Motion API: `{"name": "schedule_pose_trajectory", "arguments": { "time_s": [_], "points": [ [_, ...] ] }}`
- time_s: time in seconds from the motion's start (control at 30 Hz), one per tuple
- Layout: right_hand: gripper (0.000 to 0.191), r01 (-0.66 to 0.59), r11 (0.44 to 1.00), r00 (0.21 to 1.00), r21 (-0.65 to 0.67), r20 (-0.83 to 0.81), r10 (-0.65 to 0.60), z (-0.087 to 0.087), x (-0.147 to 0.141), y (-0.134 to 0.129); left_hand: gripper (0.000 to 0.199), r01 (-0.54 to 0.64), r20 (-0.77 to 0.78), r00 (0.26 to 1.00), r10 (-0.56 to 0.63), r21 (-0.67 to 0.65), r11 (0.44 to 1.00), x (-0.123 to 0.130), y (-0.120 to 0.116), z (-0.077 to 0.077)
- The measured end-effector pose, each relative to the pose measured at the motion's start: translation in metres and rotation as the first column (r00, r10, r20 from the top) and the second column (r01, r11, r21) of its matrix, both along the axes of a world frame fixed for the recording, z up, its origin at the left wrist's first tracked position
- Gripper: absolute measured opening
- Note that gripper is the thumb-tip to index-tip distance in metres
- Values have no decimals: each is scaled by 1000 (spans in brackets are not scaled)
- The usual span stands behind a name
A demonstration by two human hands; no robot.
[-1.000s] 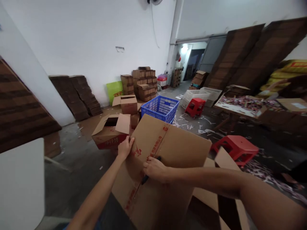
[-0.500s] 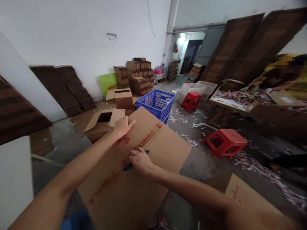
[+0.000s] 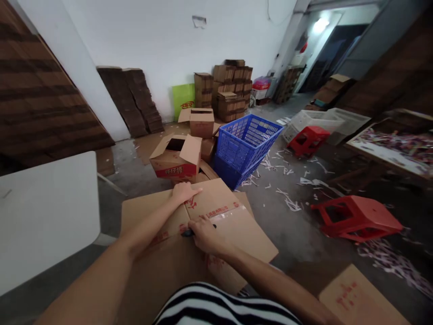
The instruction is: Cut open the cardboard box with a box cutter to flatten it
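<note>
In front of me lies a large brown cardboard carton with red printing and a taped seam across its top. My left hand rests flat on its far side, thumb stretched out, holding nothing. On the seam, my right hand is closed around a dark, slim box cutter. Its ends stick out on both sides of the fist; whether a blade is in the cardboard I cannot tell.
Beyond the carton stand an opened box and a blue plastic crate. Red stools and paper scraps are on the floor to the right. A white tabletop lies to the left, another carton at the lower right.
My view has swung left and down, bringing my striped shirt into sight. The carton's near part now sits lower and closer to me. Both hands keep their places on it.
</note>
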State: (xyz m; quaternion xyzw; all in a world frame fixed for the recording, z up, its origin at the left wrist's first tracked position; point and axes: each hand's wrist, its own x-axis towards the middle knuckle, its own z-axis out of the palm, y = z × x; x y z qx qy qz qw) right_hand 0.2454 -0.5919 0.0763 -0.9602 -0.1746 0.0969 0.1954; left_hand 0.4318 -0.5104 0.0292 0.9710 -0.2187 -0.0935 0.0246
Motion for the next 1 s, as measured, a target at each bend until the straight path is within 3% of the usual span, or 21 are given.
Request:
{"name": "schedule_pose_trajectory", "arguments": {
  "time_s": [0.17,0.3,0.37,0.47,0.6,0.8,1.0],
  "points": [
    [23,141,990,990,12,-20,-141,-5,-9,-2,84,90,-7,996,-90,-45,995,-10,-28,3],
    [24,259,965,966,46,-26,-258,-7,-18,-14,83,203,-16,979,-204,-69,977,-4,-37,23],
    [26,284,958,959,50,-30,-283,-5,-22,-23,85,229,-28,973,-230,-55,972,4,-20,39],
    [27,268,963,962,19,-58,-266,3,-25,-30,93,193,-21,981,-194,-18,981,11,24,61],
    [29,115,992,991,-59,-69,-119,18,-18,2,96,75,70,995,-75,-2,997,0,74,75],
    [27,-51,997,997,-51,-62,48,22,-13,87,93,-132,5,991,132,40,990,-20,127,58],
    [22,-66,998,998,17,-7,66,11,-18,115,90,-246,-77,965,249,38,968,-25,176,36]
  ]
}}
